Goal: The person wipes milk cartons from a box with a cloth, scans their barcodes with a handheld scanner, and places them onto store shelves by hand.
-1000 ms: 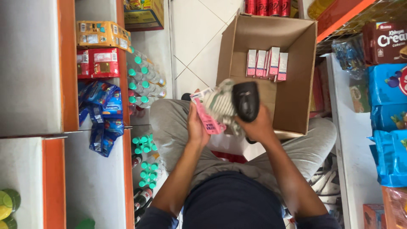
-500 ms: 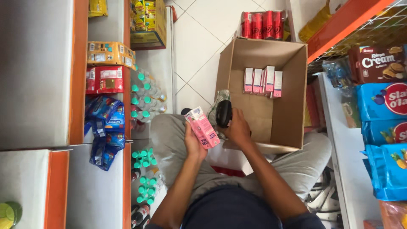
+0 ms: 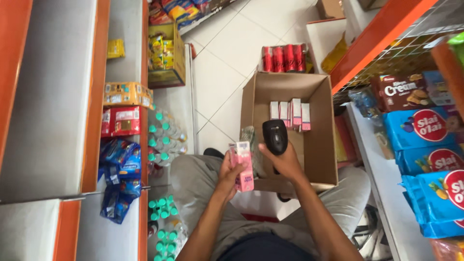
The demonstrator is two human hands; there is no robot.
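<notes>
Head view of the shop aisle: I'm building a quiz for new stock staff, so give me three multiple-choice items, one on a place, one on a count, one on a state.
1. Where are the small pink cartons standing?
A. in the cardboard box
B. on the left shelf
C. on the floor tiles

2. How many pink cartons does the left hand hold?
A. none
B. one
C. three

3. What state is the cardboard box in?
A. taped shut
B. crushed flat
C. open at the top

Answers:
1. A, since the cartons stand in a row against the box's far wall.
2. B, since a single pink carton sits in that hand, while the right hand grips a black handheld scanner.
3. C, since its inside and bare bottom show from above.
</notes>
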